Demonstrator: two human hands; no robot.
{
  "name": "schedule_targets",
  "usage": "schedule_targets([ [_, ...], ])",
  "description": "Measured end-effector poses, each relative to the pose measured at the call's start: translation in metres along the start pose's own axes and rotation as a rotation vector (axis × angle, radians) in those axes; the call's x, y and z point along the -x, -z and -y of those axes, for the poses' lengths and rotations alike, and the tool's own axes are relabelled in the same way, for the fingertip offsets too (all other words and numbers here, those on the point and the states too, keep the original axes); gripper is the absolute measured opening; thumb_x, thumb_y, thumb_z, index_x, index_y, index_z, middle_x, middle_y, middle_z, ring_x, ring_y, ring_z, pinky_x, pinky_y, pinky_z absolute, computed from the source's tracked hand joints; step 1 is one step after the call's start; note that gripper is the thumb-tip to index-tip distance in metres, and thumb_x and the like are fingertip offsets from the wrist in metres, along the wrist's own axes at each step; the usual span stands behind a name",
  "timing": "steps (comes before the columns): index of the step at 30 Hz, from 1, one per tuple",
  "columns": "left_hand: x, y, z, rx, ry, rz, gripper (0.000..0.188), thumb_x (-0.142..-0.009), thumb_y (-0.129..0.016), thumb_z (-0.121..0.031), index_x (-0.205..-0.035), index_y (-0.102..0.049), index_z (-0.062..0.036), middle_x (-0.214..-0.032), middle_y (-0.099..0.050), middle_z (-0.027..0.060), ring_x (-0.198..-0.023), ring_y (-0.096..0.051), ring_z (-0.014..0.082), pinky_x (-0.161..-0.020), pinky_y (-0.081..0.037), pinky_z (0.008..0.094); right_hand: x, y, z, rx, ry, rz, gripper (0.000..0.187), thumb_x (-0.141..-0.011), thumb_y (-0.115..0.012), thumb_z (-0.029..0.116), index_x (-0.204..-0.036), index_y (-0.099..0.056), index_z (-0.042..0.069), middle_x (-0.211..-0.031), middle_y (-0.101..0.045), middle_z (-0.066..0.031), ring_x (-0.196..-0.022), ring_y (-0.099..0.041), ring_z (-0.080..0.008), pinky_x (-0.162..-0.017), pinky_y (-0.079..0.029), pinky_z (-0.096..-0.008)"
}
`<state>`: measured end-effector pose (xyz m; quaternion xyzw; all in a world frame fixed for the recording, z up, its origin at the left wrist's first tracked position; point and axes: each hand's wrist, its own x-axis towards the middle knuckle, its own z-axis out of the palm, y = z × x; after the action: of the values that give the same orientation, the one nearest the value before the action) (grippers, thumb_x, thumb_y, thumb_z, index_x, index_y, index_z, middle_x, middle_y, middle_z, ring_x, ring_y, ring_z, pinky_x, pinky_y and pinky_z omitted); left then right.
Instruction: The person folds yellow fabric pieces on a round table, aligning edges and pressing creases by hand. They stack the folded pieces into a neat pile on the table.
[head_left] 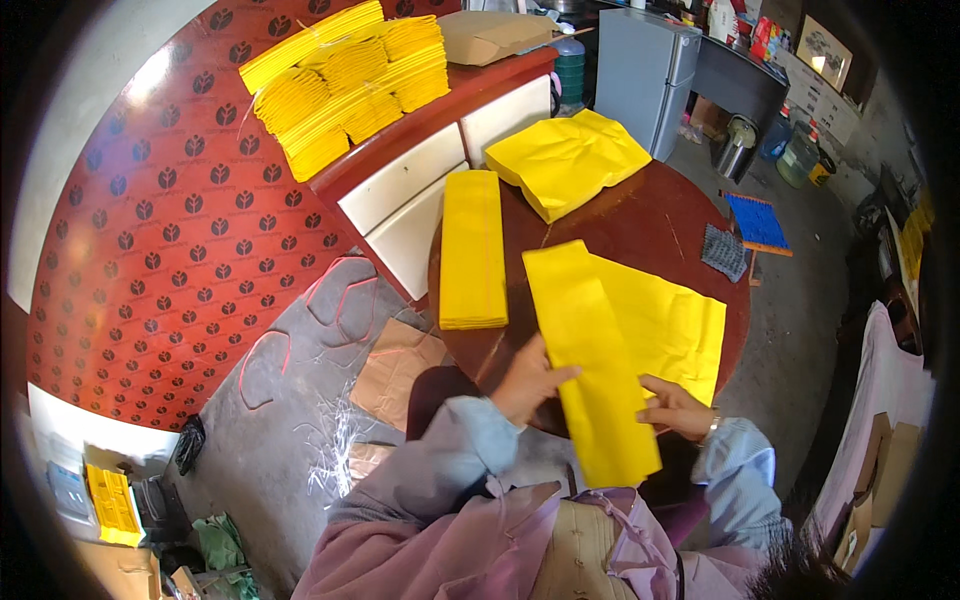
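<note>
Between my hands is a long folded yellow paper sheet, its lower end hanging past the table's near edge. My left hand grips its left edge, thumb lying on top. On the opposite edge, my right hand pinches the paper with thumb and fingers. Behind it, to the right, a wider yellow sheet lies creased on the round red-brown table. A neat stack of narrow folded yellow paper rests at the table's left side. Farther back sits a larger crumpled yellow sheet.
Bundled yellow paper stacks and a cardboard box stand on a red-topped cabinet. Brown paper and white string scraps lie on the floor at left. A blue-topped stool and grey fridge are at right.
</note>
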<state>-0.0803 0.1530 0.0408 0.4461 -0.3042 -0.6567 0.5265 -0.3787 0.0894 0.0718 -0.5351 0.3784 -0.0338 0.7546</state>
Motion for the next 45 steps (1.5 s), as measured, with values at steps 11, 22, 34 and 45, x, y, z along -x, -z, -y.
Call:
schedule_targets([
  [11,-0.128,0.200,-0.172,-0.237,-0.091,-0.062,0.051,-0.098,-0.072,-0.007,-0.145,-0.053,-0.0024,-0.133,-0.070,0.0115,-0.114,-0.072,0.0237,-0.099,-0.059,0.0362,-0.239,-0.075,0.128,-0.116,0.363,-0.019,0.054,-0.104,-0.064,0.018,-0.153,-0.042,0.012,-0.111,-0.074,-0.0067,-0.093,-0.072,-0.0150,-0.082,-0.058,-0.0296],
  [22,-0.185,0.257,-0.112,-0.183,-0.052,-0.432,0.056,-0.098,-0.073,-0.005,-0.145,-0.044,0.0079,-0.124,-0.069,0.0230,-0.111,-0.073,0.0274,-0.095,-0.063,0.0355,-0.313,-0.061,0.120,-0.001,0.213,-0.128,0.061,-0.100,-0.070,0.017,-0.154,-0.043,0.007,-0.106,-0.077,-0.0097,-0.095,-0.074,-0.0175,-0.085,-0.060,-0.0332],
  [34,-0.186,0.257,-0.107,-0.315,-0.091,-0.444,0.060,-0.094,-0.077,-0.004,-0.143,-0.043,0.0044,-0.121,-0.068,0.0215,-0.103,-0.075,0.0274,-0.088,-0.064,0.0348,-0.311,-0.064,0.106,0.026,0.313,-0.262,0.057,-0.097,-0.073,0.015,-0.148,-0.052,0.004,-0.087,-0.074,-0.0062,-0.075,-0.072,-0.0140,-0.070,-0.059,-0.0281],
  [45,-0.196,0.190,-0.113,-1.681,-0.555,-0.195,0.079,-0.102,-0.066,-0.045,-0.164,-0.035,-0.0058,-0.169,-0.031,0.0281,-0.160,-0.022,0.0456,-0.128,-0.023,0.0561,-0.320,-0.062,0.090,0.074,0.405,-0.322,0.049,-0.095,-0.078,0.018,-0.136,-0.061,-0.002,-0.077,-0.071,-0.0061,-0.065,-0.068,-0.0116,-0.057,-0.057,-0.0291],
])
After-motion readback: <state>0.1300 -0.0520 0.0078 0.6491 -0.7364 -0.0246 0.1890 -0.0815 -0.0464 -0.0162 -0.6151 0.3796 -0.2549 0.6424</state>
